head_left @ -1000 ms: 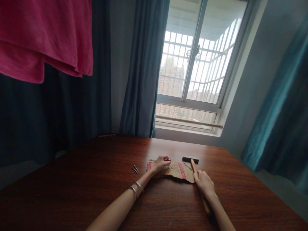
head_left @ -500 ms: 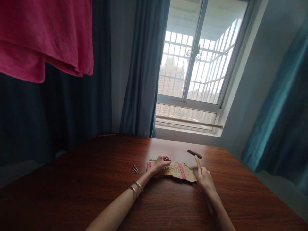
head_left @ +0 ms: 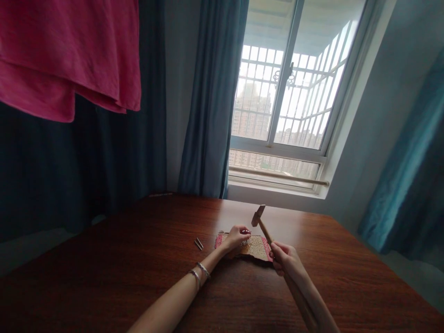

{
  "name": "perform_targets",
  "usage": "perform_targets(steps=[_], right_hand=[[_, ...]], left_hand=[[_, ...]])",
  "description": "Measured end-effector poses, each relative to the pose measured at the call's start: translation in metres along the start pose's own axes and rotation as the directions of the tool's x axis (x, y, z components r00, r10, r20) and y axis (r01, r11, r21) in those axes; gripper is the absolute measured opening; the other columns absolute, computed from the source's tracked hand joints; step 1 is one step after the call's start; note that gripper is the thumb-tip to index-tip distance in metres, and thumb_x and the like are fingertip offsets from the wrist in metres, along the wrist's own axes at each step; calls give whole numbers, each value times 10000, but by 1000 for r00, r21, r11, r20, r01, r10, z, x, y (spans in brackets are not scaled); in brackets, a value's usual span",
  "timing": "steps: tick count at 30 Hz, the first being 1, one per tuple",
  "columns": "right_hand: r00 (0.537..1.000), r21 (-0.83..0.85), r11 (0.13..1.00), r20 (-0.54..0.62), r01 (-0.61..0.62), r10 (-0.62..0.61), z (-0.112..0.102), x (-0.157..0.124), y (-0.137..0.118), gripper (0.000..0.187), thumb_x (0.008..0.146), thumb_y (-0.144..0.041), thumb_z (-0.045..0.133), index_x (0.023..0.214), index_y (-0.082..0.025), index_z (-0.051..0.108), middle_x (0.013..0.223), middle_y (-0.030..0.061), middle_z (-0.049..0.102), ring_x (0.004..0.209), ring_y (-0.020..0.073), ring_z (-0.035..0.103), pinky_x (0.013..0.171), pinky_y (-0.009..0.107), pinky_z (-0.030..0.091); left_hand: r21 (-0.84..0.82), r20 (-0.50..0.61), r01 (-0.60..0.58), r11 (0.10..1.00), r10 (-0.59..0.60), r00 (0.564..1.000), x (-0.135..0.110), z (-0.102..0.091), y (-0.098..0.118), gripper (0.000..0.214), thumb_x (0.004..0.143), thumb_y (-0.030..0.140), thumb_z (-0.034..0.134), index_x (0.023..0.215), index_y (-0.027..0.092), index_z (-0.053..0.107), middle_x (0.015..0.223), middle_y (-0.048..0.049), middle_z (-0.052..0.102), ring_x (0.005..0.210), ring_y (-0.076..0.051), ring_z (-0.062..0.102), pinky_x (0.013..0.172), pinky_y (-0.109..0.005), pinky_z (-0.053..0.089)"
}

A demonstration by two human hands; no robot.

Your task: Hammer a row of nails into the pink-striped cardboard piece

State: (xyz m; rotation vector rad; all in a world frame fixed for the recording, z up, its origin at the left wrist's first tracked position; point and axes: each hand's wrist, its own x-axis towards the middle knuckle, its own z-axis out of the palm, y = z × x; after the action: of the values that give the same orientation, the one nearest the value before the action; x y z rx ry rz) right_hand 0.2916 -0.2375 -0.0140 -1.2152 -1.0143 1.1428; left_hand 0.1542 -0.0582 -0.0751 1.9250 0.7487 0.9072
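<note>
Two grips: R hand point(head_left: 286, 260) closed rnd hammer point(head_left: 264, 229), L hand point(head_left: 236, 237) curled at patterned board point(head_left: 258, 248), contents unclear.

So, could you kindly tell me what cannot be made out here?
Head view:
Left grip: whether it holds anything is hidden inside.
Hammer, lower end: behind right grip and forearm.
Cardboard, right end: behind the right grip.
Pink cloth, top: cut off by the edge.
Thin pieces: too small to identify.
</note>
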Motion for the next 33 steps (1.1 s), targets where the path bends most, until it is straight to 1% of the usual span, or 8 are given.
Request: perform_targets(steps=[4,6,10,14,20,24,29,33], right_hand=[[999,-6,999,33,-32,32,3,-2,-4,426,644,-556,619,629,-163,455,526,-66,408,332,11,293,292,156,199],[999,-16,999,27,-44,45,2,-2,-4,432,627,-556,634,623,-164,451,528,-65,407,338,11,297,296,153,196],[998,20,998,5,-58,57,0,-1,-4,440,616,-569,637,656,-167,464,555,-67,413,347,6,286,304,151,188],[995,-9,996,32,-92,93,-2,-2,-5,451,608,-576,641,649,-161,471,555,-61,425,351,10,302,311,155,200],[999,22,999,26,-38,37,1,-4,-9,422,639,-557,626,678,-167,468,574,-61,429,347,9,304,307,157,201],[998,-39,998,33,-55,57,0,-4,-9,437,625,-564,633,632,-161,464,537,-57,424,338,14,305,299,166,206],[999,9,999,24,-43,43,-1,-4,-9,435,625,-568,632,659,-166,468,564,-60,430,345,12,301,300,162,199],[996,-27,997,42,-75,76,-2,-3,-8,426,642,-555,628,634,-164,461,538,-62,416,346,17,306,301,159,209]], left_hand=[[20,6,-16,1000,16,1000,0,0,0,219,666,259,589,793,101,672,763,-60,677,727,-165,603,648,-228,443],[22,2,-25,999,25,1000,0,0,-1,216,669,254,583,791,101,673,760,-58,676,723,-164,602,644,-226,441],[12,-3,-24,1000,24,1000,0,0,-3,220,666,256,586,792,100,675,775,-63,680,740,-172,606,640,-225,441],[24,-4,-22,999,22,1000,1,1,-5,230,667,268,586,796,101,679,767,-61,682,730,-171,607,639,-227,441],[72,-16,-21,997,23,1000,2,2,-5,242,665,282,583,787,102,689,762,-59,683,730,-177,607,647,-238,442],[64,-8,-39,997,39,999,2,1,-6,246,676,285,571,796,101,683,757,-61,681,718,-172,607,629,-232,441],[68,-22,-27,997,29,999,2,2,-9,235,668,286,588,783,103,680,766,-63,681,735,-178,611,647,-238,446],[32,-16,-24,999,25,1000,2,2,-7,223,673,285,593,780,105,672,752,-59,674,726,-173,608,639,-231,446]])
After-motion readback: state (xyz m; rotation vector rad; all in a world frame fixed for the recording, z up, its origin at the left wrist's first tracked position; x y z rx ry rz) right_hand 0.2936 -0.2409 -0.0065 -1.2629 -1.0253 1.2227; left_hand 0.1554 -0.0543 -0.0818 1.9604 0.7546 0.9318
